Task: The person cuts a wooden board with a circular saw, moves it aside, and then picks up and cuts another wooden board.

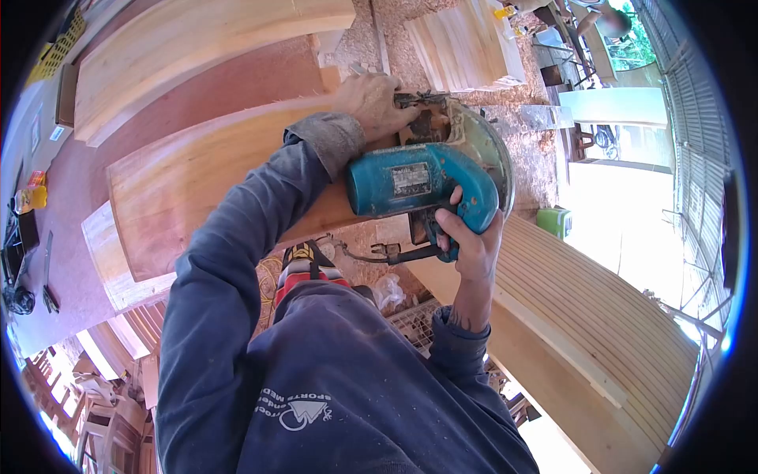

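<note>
A teal circular saw (pixel 395 180) with a dusty blade guard rests at the right end of a wide wooden plank (pixel 189 189). My right hand (pixel 475 241) is wrapped around the saw's rear handle, its thumb beside the grip. At the front of the saw, my left hand (pixel 373 104) is closed at the metal base, thumb pointing toward the guard. Some of its fingertips are hidden behind the base. A black power cord (pixel 414 255) runs from the handle toward my body. The blade itself is hidden from view.
Another thick plank (pixel 205 51) lies beyond on the reddish tabletop (pixel 71 237). Grooved boards (pixel 584 300) stretch along the right, near a green box (pixel 554 222). Sawdust covers the ground. Another person (pixel 612 24) is at the far top right.
</note>
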A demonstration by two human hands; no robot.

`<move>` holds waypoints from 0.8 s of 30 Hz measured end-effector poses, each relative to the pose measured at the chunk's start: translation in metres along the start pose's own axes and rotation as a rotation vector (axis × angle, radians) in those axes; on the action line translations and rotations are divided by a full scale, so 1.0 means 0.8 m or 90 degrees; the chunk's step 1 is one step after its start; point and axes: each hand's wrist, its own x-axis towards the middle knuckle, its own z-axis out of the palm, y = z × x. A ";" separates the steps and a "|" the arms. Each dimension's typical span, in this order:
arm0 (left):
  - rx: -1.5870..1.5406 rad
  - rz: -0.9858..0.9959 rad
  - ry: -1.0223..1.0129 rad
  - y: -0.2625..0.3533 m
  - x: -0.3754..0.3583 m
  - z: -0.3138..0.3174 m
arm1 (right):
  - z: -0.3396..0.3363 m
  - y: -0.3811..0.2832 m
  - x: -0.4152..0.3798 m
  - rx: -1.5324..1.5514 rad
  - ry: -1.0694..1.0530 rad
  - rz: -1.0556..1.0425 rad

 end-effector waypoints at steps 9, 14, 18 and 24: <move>0.001 -0.037 -0.003 0.004 -0.004 -0.002 | 0.003 -0.003 -0.003 0.056 0.010 0.042; 0.001 -0.023 -0.030 0.001 -0.002 -0.001 | -0.002 -0.005 -0.001 0.066 -0.013 0.061; 0.055 0.040 -0.046 -0.001 -0.005 -0.003 | -0.012 0.000 -0.025 0.044 -0.014 0.070; 0.082 0.093 -0.026 -0.002 -0.006 0.009 | -0.022 0.005 -0.037 0.026 -0.013 0.068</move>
